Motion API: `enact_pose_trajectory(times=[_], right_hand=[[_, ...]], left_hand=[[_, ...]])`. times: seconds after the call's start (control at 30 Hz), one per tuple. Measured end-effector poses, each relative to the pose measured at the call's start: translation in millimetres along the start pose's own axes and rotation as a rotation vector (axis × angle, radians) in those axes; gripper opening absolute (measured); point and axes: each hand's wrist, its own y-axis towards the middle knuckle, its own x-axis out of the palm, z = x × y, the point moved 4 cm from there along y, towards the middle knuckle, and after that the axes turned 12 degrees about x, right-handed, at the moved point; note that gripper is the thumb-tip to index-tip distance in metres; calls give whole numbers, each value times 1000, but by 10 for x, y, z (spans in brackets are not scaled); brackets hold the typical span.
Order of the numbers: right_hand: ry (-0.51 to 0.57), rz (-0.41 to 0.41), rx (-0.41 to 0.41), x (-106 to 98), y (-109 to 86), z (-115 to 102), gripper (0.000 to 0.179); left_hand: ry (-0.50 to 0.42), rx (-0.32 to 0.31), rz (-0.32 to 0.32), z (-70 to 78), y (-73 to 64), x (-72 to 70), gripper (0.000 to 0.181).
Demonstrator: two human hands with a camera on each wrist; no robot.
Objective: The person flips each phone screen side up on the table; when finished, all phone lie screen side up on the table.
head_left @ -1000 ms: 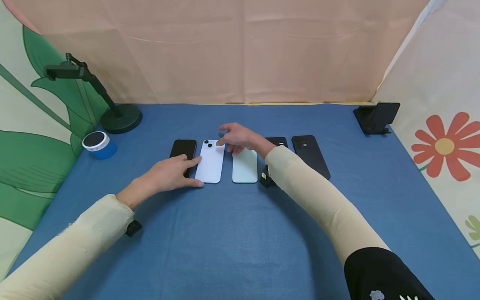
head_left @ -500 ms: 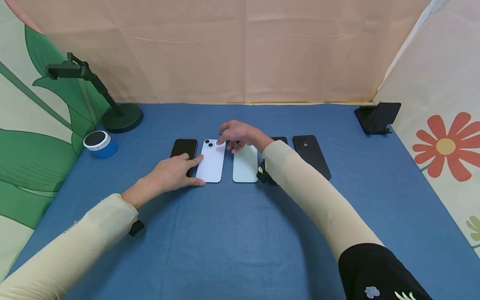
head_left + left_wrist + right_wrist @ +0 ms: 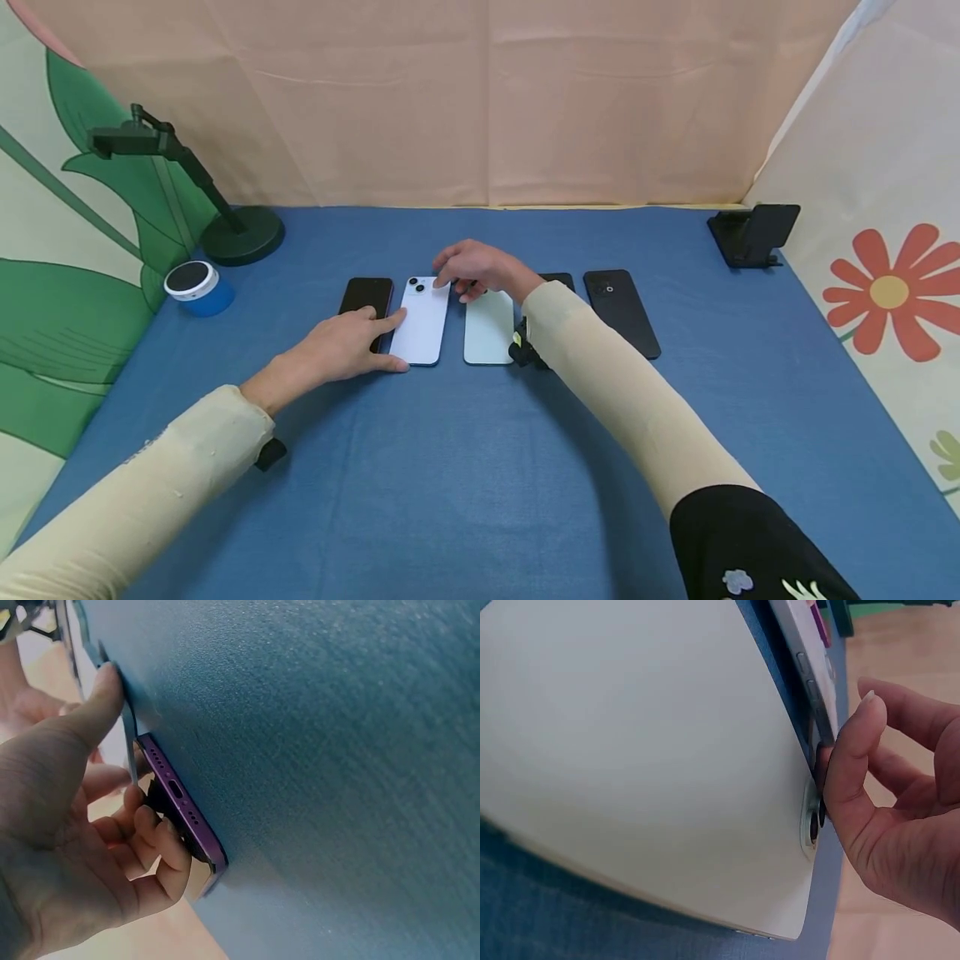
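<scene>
A pale lavender phone point(image 3: 422, 333) lies back up on the blue cloth, its cameras at the far end. My left hand point(image 3: 337, 346) is at its left side, with thumb and index finger stretched to its edge. The other left fingers bend over a dark phone point(image 3: 367, 292) just to the left, whose purple frame point(image 3: 180, 799) shows in the left wrist view. My right hand point(image 3: 476, 265) reaches over a pale green phone point(image 3: 489, 333), its fingertips at the lavender phone's far right corner. Whether the right fingers press it is hard to tell.
Two black phones, one at the right point(image 3: 622, 312) and one partly hidden point(image 3: 558, 282) by my right arm, complete the row. A dark green stand point(image 3: 243, 237) and a blue-and-white round container point(image 3: 201, 290) stand at left. A black phone holder point(image 3: 753, 236) is at back right.
My right hand and forearm have shifted slightly to the left, and its fingers look more bent. The left hand and the phones stay almost where they were.
</scene>
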Motion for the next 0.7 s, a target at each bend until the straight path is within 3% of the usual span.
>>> enact_pose_trajectory(times=[0.33,0.7], right_hand=[[5,-39,-16,-24,14,23,46],[-30,-16,-33,-15,-41,41,49]], left_hand=[[-20,-1,-14,-11,-15,0,92],[2,22,-2,-18,-43,8,87]])
